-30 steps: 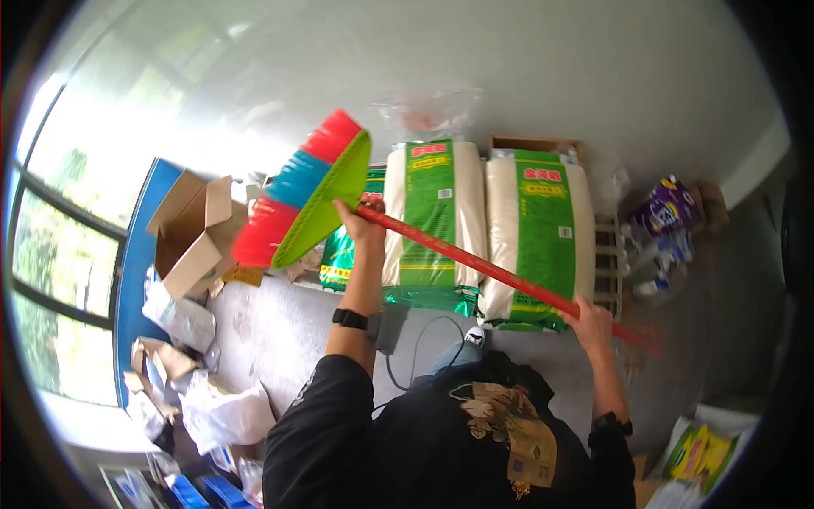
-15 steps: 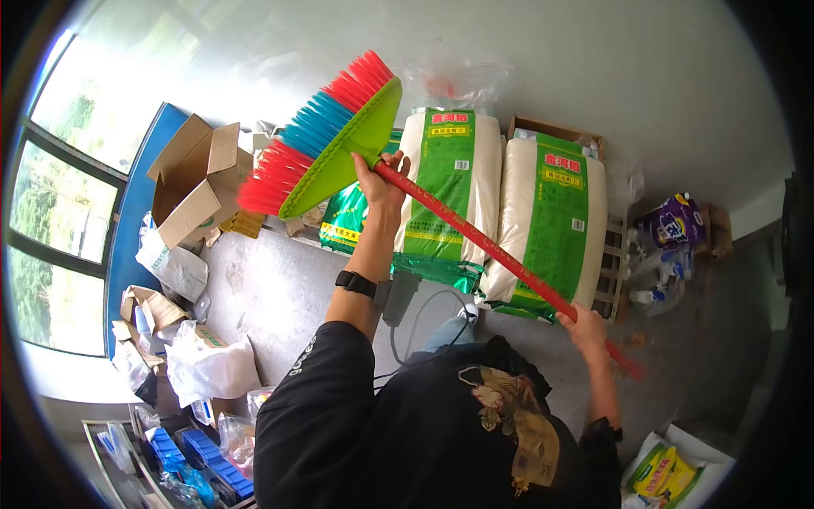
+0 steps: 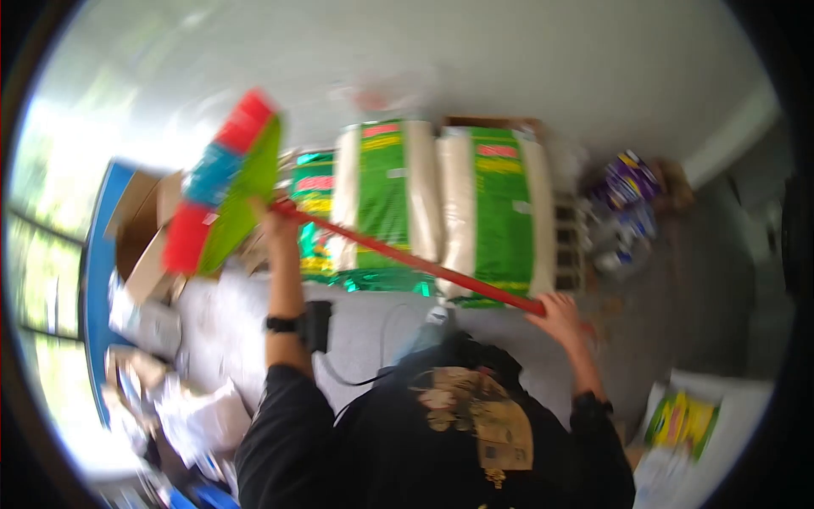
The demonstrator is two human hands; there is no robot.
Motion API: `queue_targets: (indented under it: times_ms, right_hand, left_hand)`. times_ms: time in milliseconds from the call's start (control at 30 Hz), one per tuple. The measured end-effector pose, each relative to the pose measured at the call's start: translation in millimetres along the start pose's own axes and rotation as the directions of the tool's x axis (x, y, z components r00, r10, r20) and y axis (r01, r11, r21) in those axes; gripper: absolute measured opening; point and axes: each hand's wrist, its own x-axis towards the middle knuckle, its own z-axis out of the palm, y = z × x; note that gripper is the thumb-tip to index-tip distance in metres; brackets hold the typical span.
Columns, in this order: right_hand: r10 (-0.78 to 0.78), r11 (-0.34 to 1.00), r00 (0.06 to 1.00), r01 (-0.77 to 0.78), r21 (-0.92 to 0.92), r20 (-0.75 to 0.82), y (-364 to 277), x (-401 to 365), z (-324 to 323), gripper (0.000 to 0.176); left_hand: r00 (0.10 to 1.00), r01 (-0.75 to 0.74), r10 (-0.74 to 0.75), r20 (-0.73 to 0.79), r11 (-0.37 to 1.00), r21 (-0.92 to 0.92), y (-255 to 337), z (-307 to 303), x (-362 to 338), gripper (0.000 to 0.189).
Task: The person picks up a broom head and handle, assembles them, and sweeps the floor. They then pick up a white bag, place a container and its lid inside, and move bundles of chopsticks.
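Note:
A broom [image 3: 415, 260] is held up slantwise in front of me, its red handle running down to the right. Its lime-green head [image 3: 254, 178] carries red and blue bristles and is blurred at the upper left. My left hand [image 3: 276, 222] is closed on the broom where handle and head meet; some of its fingers are hidden or smeared. Near the lower end of the handle, my right hand [image 3: 560, 317] is wrapped around it. Behind the handle lie two large green-and-white rice sacks, the left sack [image 3: 381, 187] and the right sack [image 3: 500, 212].
The sacks rest on a slatted pallet [image 3: 568, 246] by the wall. Open cardboard boxes [image 3: 140, 220] and white plastic bags [image 3: 199, 420] line the window side at left. A purple package [image 3: 629, 180] stands right of the pallet. A yellow-labelled bag [image 3: 681, 420] lies at lower right.
Both hands have moved left and the broom with them; its head is lower and its handle lies flatter. The whole view has also shifted and blurred. Both hands keep their hold.

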Motion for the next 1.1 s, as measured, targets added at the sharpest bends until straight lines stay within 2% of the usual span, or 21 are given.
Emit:
queue_targets:
  times_ms: [33,67,100,133,167,200,267,367,467,533,567,600,667,700,733,767,900,967,1100]
  right_hand:
    - [0.018,1.0,1.0,-0.018,0.011,0.009,3.8,-4.6,6.9,0.041]
    - [0.066,0.995,0.997,-0.062,0.082,-0.046,5.9,-7.8,9.7,0.041]
    - [0.083,0.992,0.985,-0.068,0.103,-0.15,2.9,-11.0,4.7,0.04]
    - [0.014,0.997,0.946,0.013,0.081,-0.324,3.5,-11.7,0.7,0.037]
    - [0.011,0.998,0.925,0.014,0.064,-0.379,2.3,-13.0,-5.8,0.038]
    - [-0.006,0.999,0.902,0.029,0.045,-0.432,0.2,-13.4,-14.3,0.038]
    - [-0.047,0.999,0.854,0.048,-0.012,-0.518,-1.0,-10.3,-20.8,0.04]
    - [-0.031,0.999,0.932,0.021,-0.031,-0.362,10.2,-10.0,-12.2,0.042]
    - [-0.009,1.0,0.952,0.001,-0.027,-0.306,9.3,-15.5,-11.7,0.046]
    - [0.045,0.999,0.947,-0.044,0.011,-0.317,6.4,-18.0,-15.8,0.046]
    - [0.063,0.998,0.957,-0.057,0.029,-0.283,6.5,-17.3,-19.0,0.046]
    - [0.06,0.998,0.962,-0.058,0.013,-0.266,5.0,-16.2,-23.9,0.047]
    - [0.062,0.998,0.969,-0.054,0.038,-0.239,0.6,-18.8,-28.4,0.047]
    - [0.073,0.996,0.971,-0.062,0.057,-0.229,2.0,-19.2,-25.6,0.046]
    - [0.062,0.996,0.979,-0.049,0.074,-0.193,1.0,-16.9,-26.5,0.046]
    - [0.06,0.995,0.986,-0.047,0.085,-0.159,0.1,-16.3,-29.3,0.046]
    - [0.056,0.995,0.994,-0.047,0.092,-0.098,0.1,-13.8,-26.3,0.051]
    - [0.037,0.993,0.992,-0.022,0.117,-0.124,-0.3,-11.4,-28.8,0.053]
    - [0.023,0.988,0.997,-0.01,0.155,-0.078,0.3,-4.7,-28.5,0.054]
  left_hand:
    - [0.998,-0.055,0.057,-0.018,0.993,0.101,6.3,-3.8,1.4,0.046]
    - [0.996,0.084,-0.083,-0.012,0.995,0.051,18.1,-9.4,2.8,0.048]
    - [0.991,-0.1,0.112,-0.07,0.983,0.152,20.5,-24.4,23.2,0.047]
    - [0.996,0.057,-0.057,0.069,0.998,0.009,37.3,-44.5,38.3,0.045]
    - [0.994,0.067,-0.069,0.081,0.997,0.026,43.2,-57.8,50.6,0.045]
    - [0.998,0.06,-0.057,-0.024,0.985,0.159,53.0,-64.3,67.9,0.047]
    - [0.96,0.073,-0.023,-0.278,0.983,0.171,39.3,-3.0,28.3,0.05]
    - [0.983,-0.077,0.135,-0.129,0.922,0.381,25.3,1.3,26.7,0.052]
    - [0.995,-0.019,0.065,-0.07,0.857,0.515,24.8,-9.2,41.6,0.051]
    - [0.988,-0.083,0.136,-0.078,0.876,0.475,12.2,-1.7,36.5,0.048]
    - [0.982,-0.176,0.19,0.009,0.892,0.416,7.9,-12.2,49.9,0.044]
    - [0.98,-0.148,0.185,-0.078,0.926,0.348,2.4,4.8,39.0,0.043]
    - [0.961,-0.181,0.247,-0.122,0.899,0.398,-5.5,31.1,9.5,0.044]
    - [0.962,-0.157,0.214,-0.171,0.943,0.295,-4.9,29.3,13.8,0.047]
    - [0.961,-0.162,0.22,-0.167,0.939,0.303,-7.8,36.4,6.2,0.049]
    - [0.969,-0.081,0.135,-0.205,0.964,0.253,-5.2,38.0,5.0,0.05]
    - [0.958,-0.111,0.181,-0.221,0.95,0.293,-5.9,49.9,-7.7,0.048]
    - [0.953,-0.104,0.18,-0.243,0.95,0.293,-5.3,49.1,-9.2,0.048]
    - [0.969,-0.126,0.18,-0.17,0.949,0.289,-2.1,43.5,-11.8,0.048]
